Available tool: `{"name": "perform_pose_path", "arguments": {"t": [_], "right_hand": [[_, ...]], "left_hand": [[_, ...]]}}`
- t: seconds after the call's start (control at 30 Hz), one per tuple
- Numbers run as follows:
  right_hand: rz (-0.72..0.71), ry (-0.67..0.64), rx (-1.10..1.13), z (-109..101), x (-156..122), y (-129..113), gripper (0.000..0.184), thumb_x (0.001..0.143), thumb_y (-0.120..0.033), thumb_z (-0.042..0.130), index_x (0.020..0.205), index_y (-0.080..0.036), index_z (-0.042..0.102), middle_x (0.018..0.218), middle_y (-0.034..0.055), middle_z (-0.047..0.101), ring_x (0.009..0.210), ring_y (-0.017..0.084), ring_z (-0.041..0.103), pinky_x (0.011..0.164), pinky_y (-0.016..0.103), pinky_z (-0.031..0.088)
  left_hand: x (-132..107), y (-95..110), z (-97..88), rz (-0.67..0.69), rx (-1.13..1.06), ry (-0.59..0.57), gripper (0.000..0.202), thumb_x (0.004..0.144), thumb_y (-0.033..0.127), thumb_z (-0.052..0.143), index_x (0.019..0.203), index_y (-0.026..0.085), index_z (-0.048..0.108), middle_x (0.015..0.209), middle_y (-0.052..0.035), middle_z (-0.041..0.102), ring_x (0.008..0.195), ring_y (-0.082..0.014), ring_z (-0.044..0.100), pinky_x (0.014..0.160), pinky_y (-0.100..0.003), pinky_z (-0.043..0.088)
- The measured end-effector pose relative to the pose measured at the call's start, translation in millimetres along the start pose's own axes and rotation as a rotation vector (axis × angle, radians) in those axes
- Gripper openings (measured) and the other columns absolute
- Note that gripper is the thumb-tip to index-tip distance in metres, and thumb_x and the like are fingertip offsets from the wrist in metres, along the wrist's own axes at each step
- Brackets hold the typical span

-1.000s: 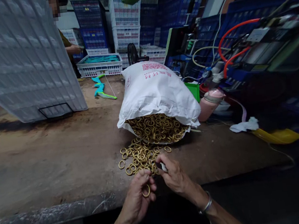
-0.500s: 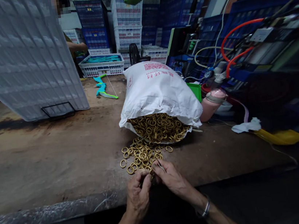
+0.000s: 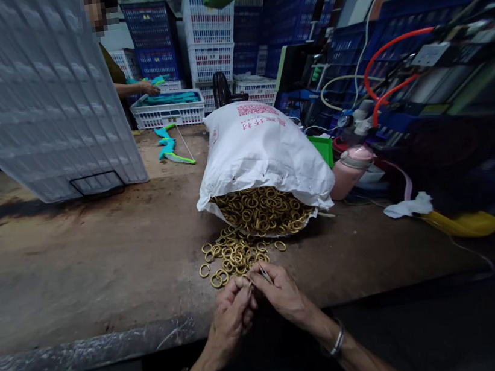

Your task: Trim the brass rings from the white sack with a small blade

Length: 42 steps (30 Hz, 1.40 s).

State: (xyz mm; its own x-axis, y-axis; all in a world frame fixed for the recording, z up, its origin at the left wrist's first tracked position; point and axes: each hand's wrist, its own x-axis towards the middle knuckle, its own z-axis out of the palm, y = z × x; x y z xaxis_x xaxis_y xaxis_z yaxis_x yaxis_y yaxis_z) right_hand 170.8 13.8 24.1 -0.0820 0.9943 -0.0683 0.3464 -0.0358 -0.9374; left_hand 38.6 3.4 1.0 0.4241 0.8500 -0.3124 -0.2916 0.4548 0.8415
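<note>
My left hand (image 3: pixel 233 315) is closed in a pinch at the table's front edge, with a gold-coloured ring partly showing at its fingertips. Touching or almost touching it, the fingertips of my right hand (image 3: pixel 284 296) meet at the same spot. A thin grey metal tool (image 3: pixel 266 275) sticks up between the right hand's fingers; its working end is hidden. Just beyond both hands lies a loose pile of gold rings (image 3: pixel 233 254). Behind the pile, a white woven sack (image 3: pixel 261 147) rests on its side, its mouth facing me and full of the same rings.
A tall translucent panel (image 3: pixel 45 102) stands at left. A turquoise toy bow (image 3: pixel 168 144) lies behind the sack, before a white crate (image 3: pixel 170 116). A co-worker's hand (image 3: pixel 149 88) is over that crate. At right are a pink bottle (image 3: pixel 351 172) and red hoses (image 3: pixel 370 75).
My left hand has turned slightly and its fingers have shifted up against the right fingertips. The co-worker's hand has moved right, with a turquoise piece now raised above the crate.
</note>
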Motion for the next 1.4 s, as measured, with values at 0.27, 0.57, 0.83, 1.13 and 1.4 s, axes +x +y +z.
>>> {"name": "perform_pose_path", "arguments": {"t": [0.27, 0.57, 0.83, 1.13, 1.4], "right_hand": [[-0.019, 0.043, -0.099, -4, -1, 6, 0.024, 0.084, -0.033, 0.039, 0.068, -0.018, 0.050, 0.057, -0.0040, 0.045, 0.054, 0.010, 0.041, 0.053, 0.020, 0.033], [-0.119, -0.094, -0.619, -3, -14, 15, 0.027, 0.067, -0.005, 0.038, 0.083, -0.019, 0.054, 0.069, 0.0016, 0.059, 0.063, 0.013, 0.050, 0.058, 0.022, 0.029], [-0.093, -0.167, -0.743, -3, -15, 5, 0.032, 0.062, -0.004, 0.038, 0.086, -0.020, 0.052, 0.070, 0.0020, 0.060, 0.063, 0.014, 0.051, 0.057, 0.023, 0.027], [0.123, 0.095, -0.922, -36, 4, 28, 0.033, 0.076, -0.009, 0.038, 0.102, -0.019, 0.056, 0.072, 0.0053, 0.065, 0.061, 0.017, 0.056, 0.054, 0.026, 0.026], [0.101, 0.172, -0.765, -37, -6, 50, 0.021, 0.084, -0.033, 0.045, 0.096, -0.020, 0.054, 0.080, 0.0049, 0.065, 0.071, 0.019, 0.060, 0.060, 0.026, 0.034]], "left_hand": [[-3, -2, -0.9, 0.015, -0.066, -0.026, 0.027, 0.080, 0.045, 0.053, 0.076, 0.019, 0.044, 0.060, 0.0070, 0.044, 0.040, -0.0024, 0.025, 0.037, -0.017, 0.016], [-2, 8, 7.3, -0.009, -0.043, 0.076, 0.039, 0.070, 0.052, 0.061, 0.078, 0.020, 0.040, 0.057, 0.0081, 0.043, 0.040, -0.0022, 0.026, 0.040, -0.017, 0.016], [1, -4, -0.7, 0.129, -0.009, 0.016, 0.032, 0.076, 0.046, 0.057, 0.075, 0.018, 0.043, 0.060, 0.0060, 0.040, 0.048, -0.0047, 0.031, 0.045, -0.018, 0.023], [-16, 11, 3.6, -0.024, -0.102, -0.067, 0.029, 0.076, 0.043, 0.059, 0.075, 0.019, 0.043, 0.058, 0.0066, 0.047, 0.037, -0.0015, 0.028, 0.036, -0.016, 0.017], [-10, 15, -1.0, -0.028, -0.247, 0.020, 0.026, 0.076, 0.039, 0.058, 0.075, 0.014, 0.052, 0.068, 0.0002, 0.053, 0.046, -0.0045, 0.038, 0.036, -0.015, 0.026]]}}
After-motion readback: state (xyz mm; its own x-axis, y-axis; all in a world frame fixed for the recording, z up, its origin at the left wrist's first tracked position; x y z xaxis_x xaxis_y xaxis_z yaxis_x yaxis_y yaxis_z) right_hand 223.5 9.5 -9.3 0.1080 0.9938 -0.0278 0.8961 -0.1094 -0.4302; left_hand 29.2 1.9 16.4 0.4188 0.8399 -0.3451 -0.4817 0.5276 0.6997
